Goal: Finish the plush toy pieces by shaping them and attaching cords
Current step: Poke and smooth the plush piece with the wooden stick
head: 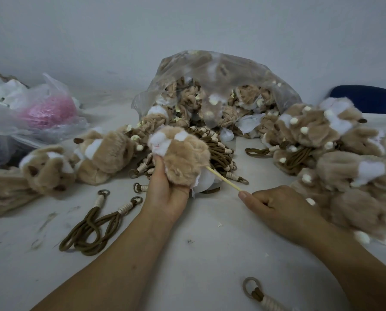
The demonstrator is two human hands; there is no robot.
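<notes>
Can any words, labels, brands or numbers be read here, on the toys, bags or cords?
No readable text anywhere.
The tan and white plush toy piece in the left hand: no tag or print shows.
The thin pale wooden stick in the right hand: blank.
The clear plastic bag of plush pieces and the brown looped cords: no markings.

Held plush piece (183, 153) tan, white patches. Stick (223, 178) pale yellow. Cords (91, 230) dark brown, cream wrapping, grey rings. Table (198, 254) white. Left bag (46, 111) clear, pink inside. Chair back (362, 98) navy.
</notes>
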